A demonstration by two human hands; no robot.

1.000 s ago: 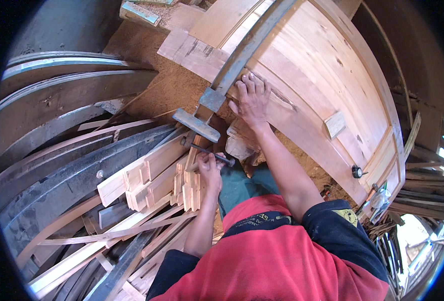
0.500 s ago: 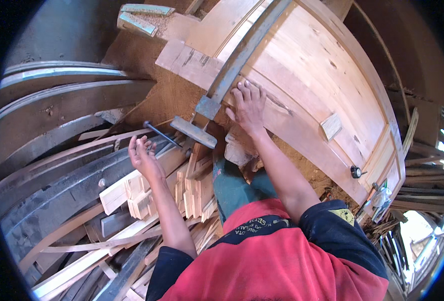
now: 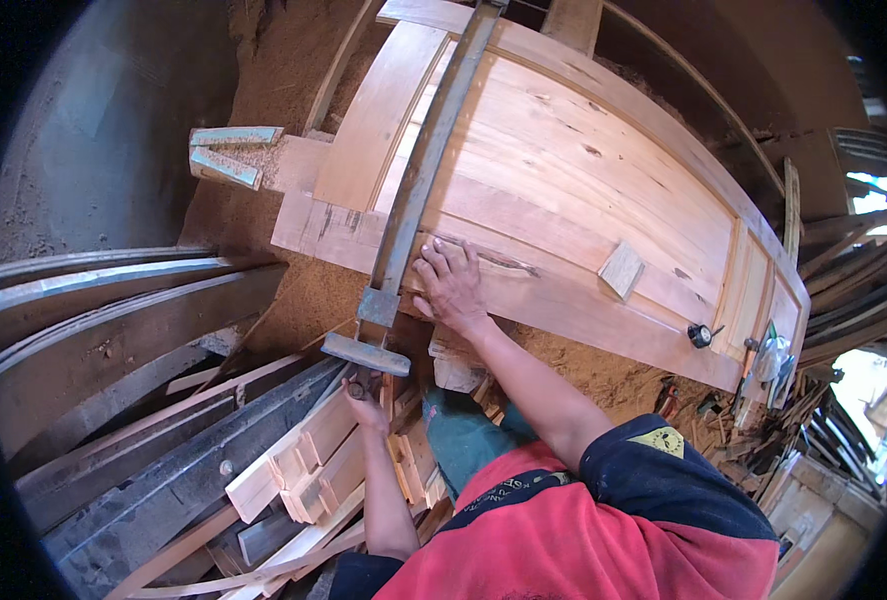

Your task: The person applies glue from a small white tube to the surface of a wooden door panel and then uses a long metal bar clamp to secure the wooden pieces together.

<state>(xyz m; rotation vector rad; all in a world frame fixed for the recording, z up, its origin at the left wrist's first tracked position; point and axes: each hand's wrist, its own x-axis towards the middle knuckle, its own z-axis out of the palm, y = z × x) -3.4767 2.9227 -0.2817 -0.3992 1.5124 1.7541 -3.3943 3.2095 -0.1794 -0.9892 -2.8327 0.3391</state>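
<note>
A wooden panel door (image 3: 563, 140) lies flat in front of me, with a long metal bar clamp (image 3: 433, 130) across it. My right hand (image 3: 450, 287) rests on the door's near rail beside the clamp bar, palm down with fingers spread. Below the clamp's end plate (image 3: 366, 355), my left hand (image 3: 367, 408) is closed around the clamp's screw handle. Most of that handle is hidden by the fingers. A small wood block (image 3: 621, 270) lies on the door, right of my right hand.
Several cut wood pieces (image 3: 298, 475) and long boards are stacked at lower left. Curved planks (image 3: 113, 300) lean at the left. A round black tool (image 3: 701, 335) and a hammer (image 3: 749, 358) lie at the door's right end. Sawdust (image 3: 318, 300) covers the ground.
My left hand has moved right and down from open beside the handle's rod to a closed grip at the screw. The right hand stays on the rail. The whole view has shifted.
</note>
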